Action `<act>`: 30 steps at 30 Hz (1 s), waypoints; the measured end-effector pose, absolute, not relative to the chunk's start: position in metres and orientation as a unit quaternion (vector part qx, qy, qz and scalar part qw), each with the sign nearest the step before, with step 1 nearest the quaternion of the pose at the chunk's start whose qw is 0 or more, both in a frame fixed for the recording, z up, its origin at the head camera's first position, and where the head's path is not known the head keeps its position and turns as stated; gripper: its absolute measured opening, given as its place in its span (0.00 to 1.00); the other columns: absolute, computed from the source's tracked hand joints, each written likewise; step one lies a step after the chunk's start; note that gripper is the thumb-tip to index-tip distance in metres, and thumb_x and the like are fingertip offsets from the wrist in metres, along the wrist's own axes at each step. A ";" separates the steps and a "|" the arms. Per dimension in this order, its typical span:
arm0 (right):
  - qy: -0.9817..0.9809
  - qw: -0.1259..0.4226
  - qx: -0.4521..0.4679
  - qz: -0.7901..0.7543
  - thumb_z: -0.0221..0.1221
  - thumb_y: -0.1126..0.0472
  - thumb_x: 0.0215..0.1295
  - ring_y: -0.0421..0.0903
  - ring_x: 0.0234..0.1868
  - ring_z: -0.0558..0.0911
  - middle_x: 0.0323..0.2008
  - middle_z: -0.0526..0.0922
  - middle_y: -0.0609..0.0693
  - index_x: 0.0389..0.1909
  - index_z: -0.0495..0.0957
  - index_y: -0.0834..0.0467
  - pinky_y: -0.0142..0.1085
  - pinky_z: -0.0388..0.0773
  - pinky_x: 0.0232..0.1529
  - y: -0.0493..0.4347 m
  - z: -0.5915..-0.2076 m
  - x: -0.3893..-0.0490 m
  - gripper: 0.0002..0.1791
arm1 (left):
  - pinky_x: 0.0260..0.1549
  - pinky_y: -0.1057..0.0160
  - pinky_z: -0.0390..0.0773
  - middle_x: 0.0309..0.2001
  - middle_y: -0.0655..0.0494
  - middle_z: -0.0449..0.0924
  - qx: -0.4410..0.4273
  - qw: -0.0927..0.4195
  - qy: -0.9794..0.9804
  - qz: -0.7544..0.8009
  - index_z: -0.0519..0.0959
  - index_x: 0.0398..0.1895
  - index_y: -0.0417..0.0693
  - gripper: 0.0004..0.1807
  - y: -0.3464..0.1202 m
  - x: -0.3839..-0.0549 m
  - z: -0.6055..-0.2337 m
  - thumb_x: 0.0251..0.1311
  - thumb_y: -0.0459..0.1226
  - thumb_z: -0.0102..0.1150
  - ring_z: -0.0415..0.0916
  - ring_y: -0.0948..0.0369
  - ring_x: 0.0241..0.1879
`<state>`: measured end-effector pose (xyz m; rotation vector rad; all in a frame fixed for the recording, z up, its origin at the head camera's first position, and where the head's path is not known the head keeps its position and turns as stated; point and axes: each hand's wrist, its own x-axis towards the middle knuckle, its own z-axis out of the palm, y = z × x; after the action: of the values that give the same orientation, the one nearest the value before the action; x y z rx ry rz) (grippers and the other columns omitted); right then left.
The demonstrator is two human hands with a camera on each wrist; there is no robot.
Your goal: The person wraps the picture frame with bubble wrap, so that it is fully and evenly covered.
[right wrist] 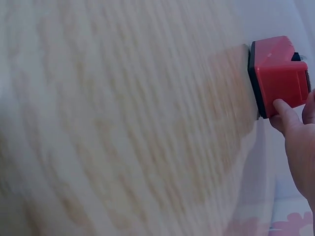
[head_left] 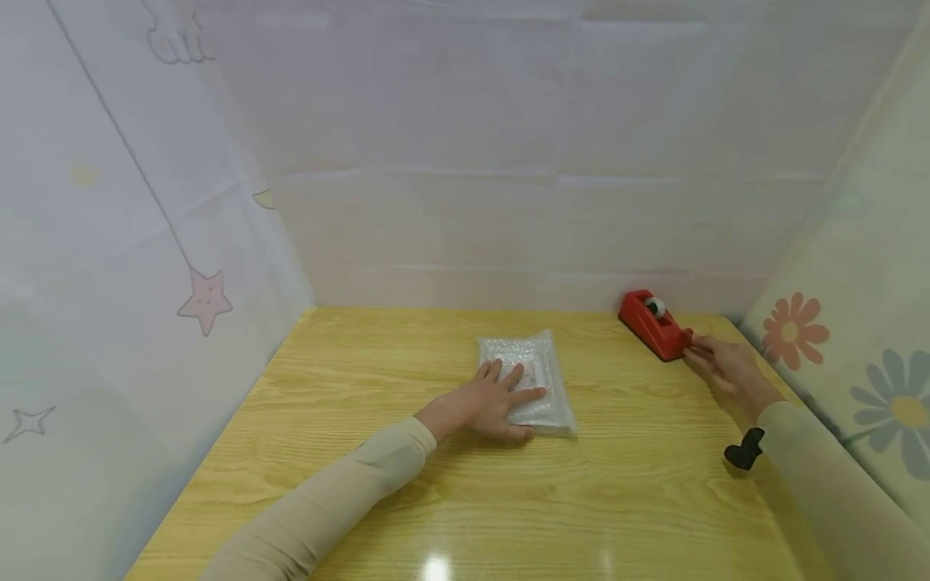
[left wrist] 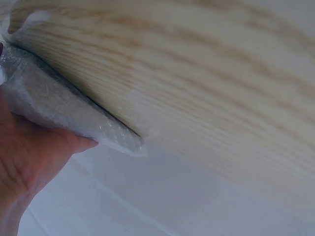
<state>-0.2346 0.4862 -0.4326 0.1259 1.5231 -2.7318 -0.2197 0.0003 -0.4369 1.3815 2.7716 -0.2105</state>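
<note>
Near the middle of the table, a flat package in clear bubble wrap point(head_left: 555, 403) lies under my left hand point(head_left: 487, 403). The fingers are spread and straight across its top. What is inside is mostly hidden, though a pale surface with a small reddish mark shows through. The left wrist view shows the wrap's edge point(left wrist: 74, 103) beside the thumb. Toward the back right stands a red tape dispenser point(head_left: 643, 323) with a roll of tape in it. My right hand point(head_left: 726, 367) grips its front end, with fingertips point(right wrist: 281, 105) against the red front face.
The wood-grain table point(head_left: 349, 387) is bounded by a pale sheet point(head_left: 465, 202) at the back and printed sheets at both sides. The dispenser stands close to the back sheet. A dark piece point(head_left: 744, 450) hangs at my right cuff.
</note>
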 end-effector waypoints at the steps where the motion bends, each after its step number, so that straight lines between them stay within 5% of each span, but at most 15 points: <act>1: 0.480 0.005 0.043 -0.876 0.52 0.72 0.77 0.50 0.55 0.83 0.46 0.85 0.56 0.48 0.85 0.67 0.41 0.65 0.63 0.486 -0.434 -0.234 0.13 | 0.70 0.36 0.45 0.81 0.41 0.43 0.445 0.018 0.893 -0.069 0.48 0.83 0.75 0.44 0.000 -0.220 -0.437 0.66 0.74 0.34 0.41 0.30 0.74; 5: 0.459 -0.009 0.062 -0.886 0.54 0.71 0.76 0.47 0.55 0.83 0.46 0.85 0.54 0.46 0.86 0.65 0.39 0.66 0.63 0.483 -0.440 -0.234 0.11 | 0.70 0.36 0.46 0.81 0.42 0.43 0.446 0.018 0.892 -0.071 0.47 0.82 0.75 0.44 0.001 -0.222 -0.440 0.66 0.74 0.33 0.42 0.30 0.74; 11: 0.486 -0.038 0.092 -0.868 0.61 0.71 0.70 0.41 0.59 0.79 0.74 0.60 0.56 0.49 0.86 0.59 0.37 0.65 0.65 0.477 -0.454 -0.235 0.11 | 0.70 0.37 0.45 0.81 0.42 0.43 0.444 0.026 0.893 -0.069 0.46 0.82 0.76 0.44 0.001 -0.222 -0.443 0.66 0.75 0.33 0.42 0.31 0.75; 17: 0.593 -0.067 0.093 -0.797 0.64 0.63 0.71 0.37 0.56 0.81 0.60 0.76 0.49 0.61 0.79 0.65 0.36 0.69 0.62 0.476 -0.460 -0.238 0.20 | 0.70 0.36 0.47 0.80 0.41 0.43 0.448 0.017 0.891 -0.076 0.46 0.83 0.75 0.44 0.002 -0.222 -0.444 0.66 0.74 0.32 0.43 0.30 0.74; 24: 0.805 -0.112 0.115 -0.571 0.56 0.38 0.73 0.52 0.69 0.69 0.71 0.65 0.65 0.70 0.68 0.70 0.38 0.68 0.65 0.473 -0.465 -0.245 0.42 | 0.70 0.36 0.45 0.81 0.41 0.42 0.449 0.016 0.891 -0.070 0.46 0.83 0.75 0.44 0.003 -0.223 -0.442 0.66 0.74 0.32 0.42 0.30 0.74; 27: 0.828 -0.142 0.111 -0.530 0.52 0.39 0.75 0.57 0.69 0.68 0.68 0.69 0.68 0.69 0.69 0.72 0.39 0.67 0.65 0.472 -0.469 -0.249 0.41 | 0.70 0.36 0.45 0.81 0.41 0.42 0.451 0.014 0.890 -0.072 0.46 0.83 0.75 0.44 0.002 -0.224 -0.441 0.66 0.74 0.32 0.42 0.30 0.74; 30: 0.820 -0.171 0.094 -0.538 0.51 0.45 0.77 0.46 0.59 0.78 0.64 0.71 0.70 0.67 0.69 0.75 0.31 0.74 0.57 0.468 -0.471 -0.255 0.36 | 0.70 0.35 0.44 0.80 0.39 0.42 0.454 0.010 0.888 -0.067 0.46 0.83 0.74 0.44 -0.001 -0.225 -0.440 0.67 0.74 0.32 0.41 0.30 0.74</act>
<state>-0.2546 0.4684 -0.4710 0.3312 2.9014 -1.9010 -0.2247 -0.0008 -0.4396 1.4188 2.7729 -0.2083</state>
